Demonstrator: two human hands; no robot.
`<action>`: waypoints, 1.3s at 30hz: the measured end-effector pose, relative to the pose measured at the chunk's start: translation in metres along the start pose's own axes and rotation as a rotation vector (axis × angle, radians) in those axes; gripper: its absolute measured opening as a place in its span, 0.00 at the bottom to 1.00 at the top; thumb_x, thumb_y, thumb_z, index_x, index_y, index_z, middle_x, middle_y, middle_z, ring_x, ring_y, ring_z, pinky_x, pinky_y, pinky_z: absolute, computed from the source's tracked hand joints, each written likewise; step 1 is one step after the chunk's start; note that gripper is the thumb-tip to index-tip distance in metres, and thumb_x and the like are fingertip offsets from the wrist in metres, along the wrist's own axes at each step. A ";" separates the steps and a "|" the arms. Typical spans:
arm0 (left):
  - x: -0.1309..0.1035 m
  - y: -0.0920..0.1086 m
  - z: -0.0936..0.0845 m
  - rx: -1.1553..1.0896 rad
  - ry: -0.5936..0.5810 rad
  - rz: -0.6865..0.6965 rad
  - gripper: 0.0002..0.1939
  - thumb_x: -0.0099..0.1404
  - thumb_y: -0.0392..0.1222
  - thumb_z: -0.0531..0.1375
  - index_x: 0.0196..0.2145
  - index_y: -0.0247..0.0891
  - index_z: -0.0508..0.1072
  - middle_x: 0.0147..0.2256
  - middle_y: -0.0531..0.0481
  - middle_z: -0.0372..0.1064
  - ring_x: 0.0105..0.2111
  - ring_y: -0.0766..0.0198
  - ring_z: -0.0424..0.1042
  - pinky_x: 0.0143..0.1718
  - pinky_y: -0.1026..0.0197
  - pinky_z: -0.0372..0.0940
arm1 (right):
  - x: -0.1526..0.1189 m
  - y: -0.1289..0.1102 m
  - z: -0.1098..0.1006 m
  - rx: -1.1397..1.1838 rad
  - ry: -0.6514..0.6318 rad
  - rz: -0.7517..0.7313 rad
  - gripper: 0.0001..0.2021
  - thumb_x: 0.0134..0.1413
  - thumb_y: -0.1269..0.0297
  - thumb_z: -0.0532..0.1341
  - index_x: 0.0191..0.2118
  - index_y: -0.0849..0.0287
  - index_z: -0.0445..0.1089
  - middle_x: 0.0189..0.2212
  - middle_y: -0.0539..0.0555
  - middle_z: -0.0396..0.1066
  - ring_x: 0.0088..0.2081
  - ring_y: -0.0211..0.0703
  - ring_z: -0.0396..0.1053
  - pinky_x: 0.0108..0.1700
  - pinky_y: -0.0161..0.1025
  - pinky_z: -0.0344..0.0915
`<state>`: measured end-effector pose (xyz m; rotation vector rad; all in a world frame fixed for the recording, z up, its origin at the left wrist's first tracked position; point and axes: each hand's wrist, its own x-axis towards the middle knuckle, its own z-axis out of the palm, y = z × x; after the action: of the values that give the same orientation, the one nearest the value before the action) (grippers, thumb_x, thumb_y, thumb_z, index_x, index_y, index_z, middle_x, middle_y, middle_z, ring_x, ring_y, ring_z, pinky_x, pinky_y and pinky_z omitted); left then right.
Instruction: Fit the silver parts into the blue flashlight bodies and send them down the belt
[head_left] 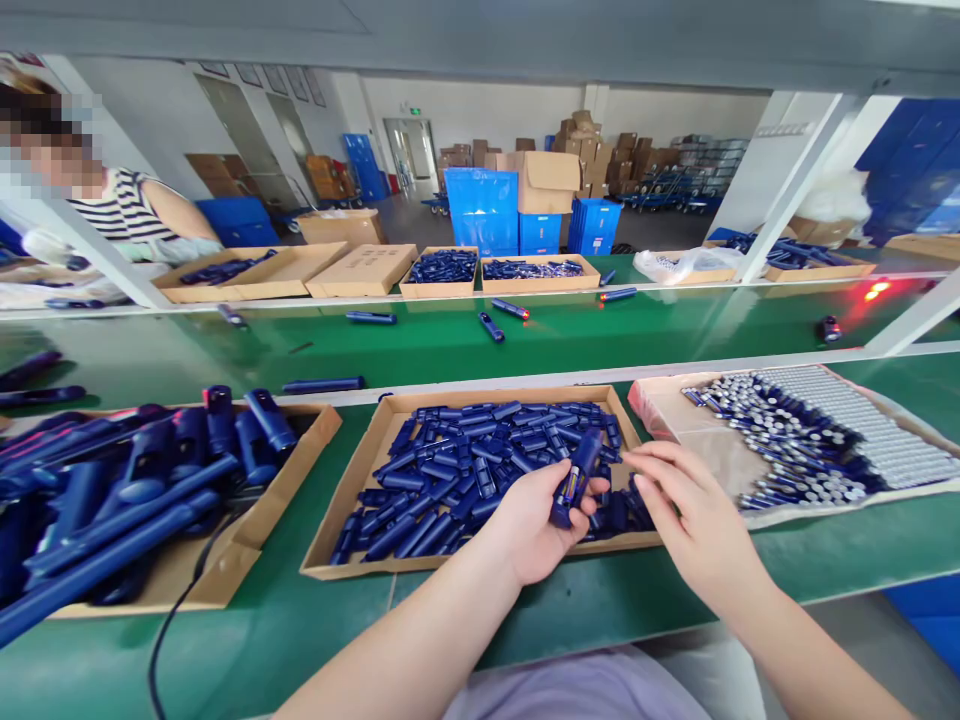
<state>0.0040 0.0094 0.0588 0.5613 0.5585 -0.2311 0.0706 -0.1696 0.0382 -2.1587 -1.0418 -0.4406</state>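
My left hand [544,520] is wrapped round a dark blue tube-shaped device [587,460], held tilted above a cardboard tray. Its battery slot faces up, and a battery [572,487] with a yellowish label shows inside. To the right of it, my right hand [694,515] hovers near the tray's right edge, fingers loosely bent and somewhat apart, with nothing plainly visible in them. The tray [319,555] below holds many small dark blue plastic covers [450,480]. On the right, a plastic-lined tray [705,445] contains many batteries [810,440], some in neat rows and others loose.
At left stands a cardboard tray [300,490] of long blue devices, with a black cable [191,580] hanging over it. A green conveyor [420,350] carries scattered devices, some glowing red. Slanted white posts [795,190] frame the bench. A person [135,215] is across the belt.
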 end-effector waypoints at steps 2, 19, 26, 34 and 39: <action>-0.008 0.005 0.001 0.025 -0.033 -0.094 0.11 0.67 0.39 0.56 0.38 0.27 0.71 0.31 0.40 0.72 0.20 0.73 0.65 0.16 0.75 0.56 | 0.001 -0.001 -0.001 0.037 -0.004 -0.032 0.12 0.65 0.64 0.52 0.49 0.54 0.69 0.49 0.57 0.67 0.52 0.44 0.66 0.53 0.43 0.67; -0.033 0.022 0.029 0.513 -0.032 -0.035 0.07 0.61 0.39 0.59 0.37 0.38 0.67 0.31 0.50 0.65 0.20 0.75 0.60 0.17 0.74 0.47 | -0.002 -0.007 0.002 0.232 0.060 -0.092 0.14 0.64 0.68 0.52 0.50 0.55 0.69 0.49 0.57 0.66 0.51 0.42 0.66 0.53 0.41 0.68; -0.039 0.029 0.044 0.570 -0.017 -0.009 0.07 0.60 0.35 0.59 0.37 0.37 0.66 0.32 0.49 0.65 0.21 0.76 0.58 0.17 0.74 0.46 | -0.005 0.028 -0.008 0.221 0.048 0.030 0.12 0.65 0.65 0.51 0.47 0.56 0.70 0.48 0.58 0.66 0.50 0.43 0.67 0.52 0.44 0.68; -0.042 0.064 0.047 1.041 0.164 0.062 0.10 0.56 0.36 0.62 0.37 0.37 0.67 0.25 0.52 0.63 0.17 0.74 0.57 0.14 0.71 0.42 | -0.001 0.037 0.001 0.137 -0.006 0.051 0.13 0.66 0.64 0.50 0.45 0.56 0.71 0.46 0.56 0.68 0.46 0.42 0.69 0.51 0.41 0.67; -0.042 0.055 0.047 0.981 0.015 0.036 0.11 0.59 0.41 0.63 0.39 0.37 0.68 0.31 0.50 0.65 0.21 0.73 0.60 0.18 0.70 0.50 | 0.033 0.039 0.016 -0.221 -0.396 -0.004 0.13 0.63 0.69 0.50 0.41 0.61 0.72 0.40 0.59 0.71 0.44 0.49 0.68 0.49 0.45 0.64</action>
<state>0.0090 0.0310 0.1401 1.5216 0.4232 -0.4696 0.1217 -0.1568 0.0285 -2.5067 -1.2576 -0.1333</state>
